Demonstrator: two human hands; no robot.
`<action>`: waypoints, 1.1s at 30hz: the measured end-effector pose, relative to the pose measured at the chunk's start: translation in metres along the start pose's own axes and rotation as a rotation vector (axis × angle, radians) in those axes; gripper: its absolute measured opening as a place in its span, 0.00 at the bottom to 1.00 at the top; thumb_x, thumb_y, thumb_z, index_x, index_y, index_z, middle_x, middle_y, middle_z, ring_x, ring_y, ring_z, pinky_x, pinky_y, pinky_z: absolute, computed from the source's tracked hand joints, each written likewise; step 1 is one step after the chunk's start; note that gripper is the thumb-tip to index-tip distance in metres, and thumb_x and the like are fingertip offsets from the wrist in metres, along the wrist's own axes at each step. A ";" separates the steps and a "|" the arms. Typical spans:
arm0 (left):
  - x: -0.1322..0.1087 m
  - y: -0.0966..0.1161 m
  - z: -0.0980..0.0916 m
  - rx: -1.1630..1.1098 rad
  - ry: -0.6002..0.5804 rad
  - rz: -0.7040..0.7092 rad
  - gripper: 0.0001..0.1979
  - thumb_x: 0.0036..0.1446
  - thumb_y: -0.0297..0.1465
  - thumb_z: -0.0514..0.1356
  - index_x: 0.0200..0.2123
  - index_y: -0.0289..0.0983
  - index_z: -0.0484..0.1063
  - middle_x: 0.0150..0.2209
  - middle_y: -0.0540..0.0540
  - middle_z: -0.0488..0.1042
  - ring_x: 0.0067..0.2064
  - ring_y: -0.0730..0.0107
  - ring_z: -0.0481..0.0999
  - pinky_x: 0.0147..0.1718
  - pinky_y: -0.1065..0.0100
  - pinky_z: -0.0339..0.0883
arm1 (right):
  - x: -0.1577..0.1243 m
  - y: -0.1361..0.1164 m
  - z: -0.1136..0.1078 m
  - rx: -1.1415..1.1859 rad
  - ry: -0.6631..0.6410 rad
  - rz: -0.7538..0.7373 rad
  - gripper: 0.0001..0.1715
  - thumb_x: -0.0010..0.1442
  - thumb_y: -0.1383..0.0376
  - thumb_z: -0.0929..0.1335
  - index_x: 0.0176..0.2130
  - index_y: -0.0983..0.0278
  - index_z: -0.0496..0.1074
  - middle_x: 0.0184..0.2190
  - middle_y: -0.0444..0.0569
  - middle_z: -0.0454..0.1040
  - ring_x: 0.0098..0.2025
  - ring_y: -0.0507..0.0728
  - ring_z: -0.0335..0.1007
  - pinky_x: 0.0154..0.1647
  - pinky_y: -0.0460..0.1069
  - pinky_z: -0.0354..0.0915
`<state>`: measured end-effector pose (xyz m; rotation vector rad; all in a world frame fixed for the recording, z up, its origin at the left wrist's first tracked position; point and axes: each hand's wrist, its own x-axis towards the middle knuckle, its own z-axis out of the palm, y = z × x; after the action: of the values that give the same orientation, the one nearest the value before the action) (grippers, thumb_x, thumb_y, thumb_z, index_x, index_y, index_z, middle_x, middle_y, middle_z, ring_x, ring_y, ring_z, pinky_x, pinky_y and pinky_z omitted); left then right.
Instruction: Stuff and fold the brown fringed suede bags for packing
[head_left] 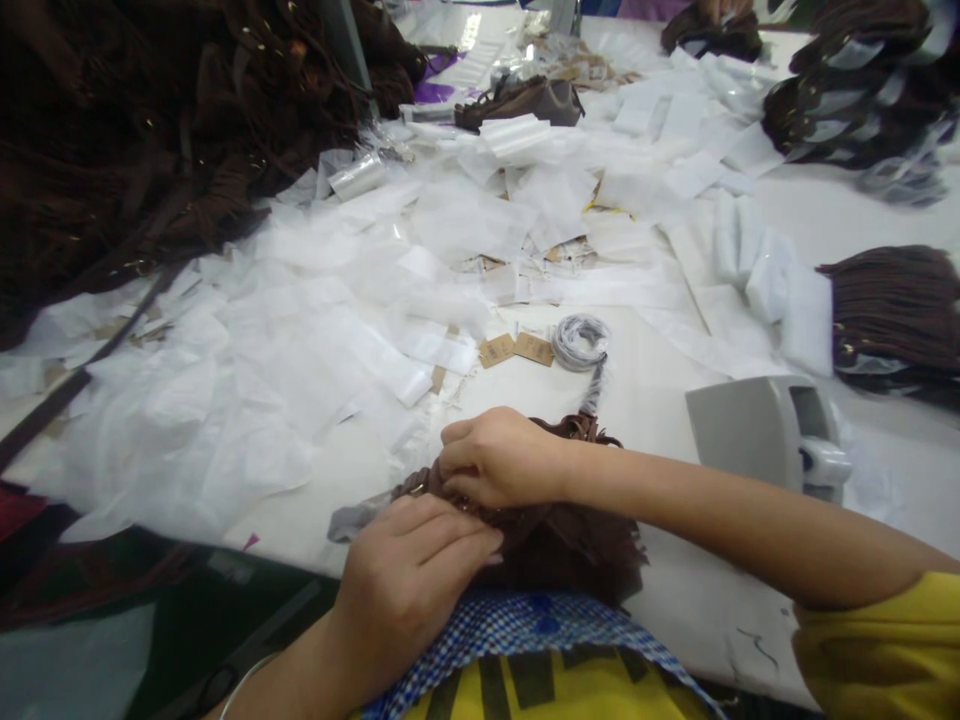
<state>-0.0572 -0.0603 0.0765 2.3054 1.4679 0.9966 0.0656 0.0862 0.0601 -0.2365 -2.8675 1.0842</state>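
A brown fringed bag lies at the near edge of the white table, against my body. My left hand rests on its near left part with fingers stretched flat over the fringe. Above it, my right hand is curled, its fingertips pinching the brown material at the bag's top left edge. A grey strip sticks out from under the bag to the left. Two small tan tags and a coil of white cord lie just beyond the bag.
Crumpled white tissue and plastic sleeves cover the left and middle of the table. A heap of dark brown bags fills the far left, with more brown stacks at right. A grey tape dispenser stands near my right forearm.
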 end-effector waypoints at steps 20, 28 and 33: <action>0.012 -0.007 -0.009 -0.055 -0.166 0.138 0.05 0.60 0.24 0.62 0.38 0.38 0.76 0.36 0.51 0.81 0.43 0.72 0.78 0.66 0.56 0.55 | -0.036 0.031 -0.014 -0.094 -0.025 0.252 0.08 0.63 0.66 0.69 0.42 0.61 0.80 0.36 0.47 0.75 0.34 0.53 0.69 0.33 0.46 0.58; 0.021 -0.007 -0.014 -0.094 -0.324 0.262 0.06 0.63 0.24 0.59 0.41 0.36 0.74 0.36 0.50 0.79 0.42 0.71 0.77 0.65 0.56 0.57 | -0.022 0.019 -0.004 -0.289 -0.109 0.310 0.10 0.63 0.63 0.68 0.42 0.63 0.78 0.38 0.50 0.76 0.34 0.55 0.72 0.27 0.47 0.55; 0.021 -0.005 -0.017 -0.131 -0.417 0.269 0.05 0.63 0.23 0.57 0.41 0.36 0.72 0.36 0.46 0.78 0.36 0.69 0.74 0.43 0.65 0.70 | -0.021 0.022 -0.013 -0.294 -0.090 0.295 0.07 0.60 0.65 0.69 0.38 0.64 0.77 0.39 0.50 0.76 0.36 0.56 0.73 0.28 0.47 0.57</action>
<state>-0.0666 -0.0428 0.0953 2.4614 0.9237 0.5931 0.0908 0.1074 0.0551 -0.6604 -3.1381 0.7147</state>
